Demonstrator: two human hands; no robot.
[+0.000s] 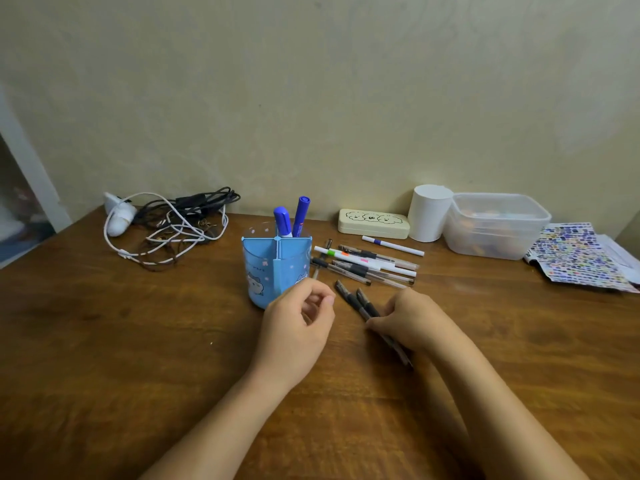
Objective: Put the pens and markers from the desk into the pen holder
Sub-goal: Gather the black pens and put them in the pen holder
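A blue pen holder (277, 268) with several compartments stands mid-desk; two blue markers (292, 218) stand upright in its back section. To its right lies a heap of pens and markers (367, 263), and a white pen (393, 245) lies behind them. Two black pens (356, 299) lie nearer me. My right hand (412, 317) rests on their near ends, fingers closed over them against the desk. My left hand (301, 320) hovers just in front of the holder, fingers loosely curled, holding nothing.
Tangled black and white cables with a white plug (166, 226) lie at back left. A cream case (374, 223), a white cup (429, 213), a clear plastic box (495, 225) and a colourful sheet (578, 258) line the back right. The wooden desk (121, 341) meets the wall behind.
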